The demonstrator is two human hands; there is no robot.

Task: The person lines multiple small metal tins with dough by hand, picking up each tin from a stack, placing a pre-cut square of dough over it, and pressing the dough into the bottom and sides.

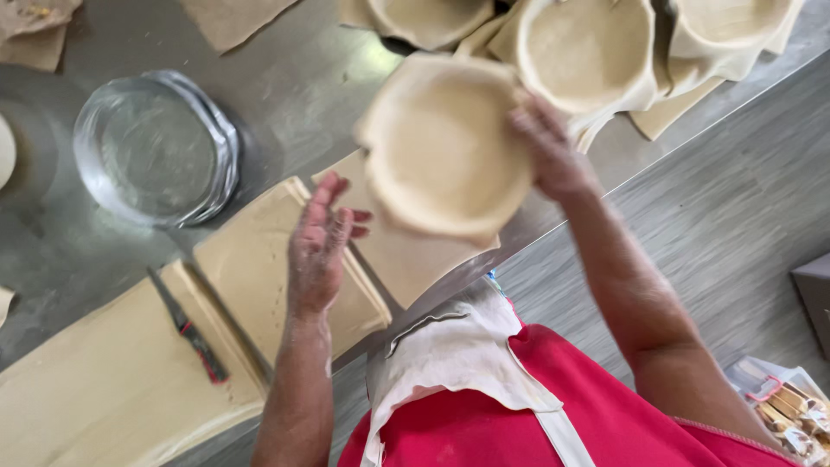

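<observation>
My right hand [546, 149] grips the rim of a dough-lined pie pan [443, 147] and holds it tilted above the steel table [294, 86]. My left hand [318, 244] hovers open just left of the pan, fingers spread, touching nothing. Under it lies a stack of square dough sheets [251, 268]. A knife [188, 327] with a dark handle rests on a larger dough sheet [104, 389] at the lower left.
A stack of empty foil pie pans [156, 147] sits at the left. Several dough-lined pans [588, 52] stand at the back right. The table edge runs diagonally; grey floor [726, 216] lies to the right. A box with packets [787, 406] is at the lower right.
</observation>
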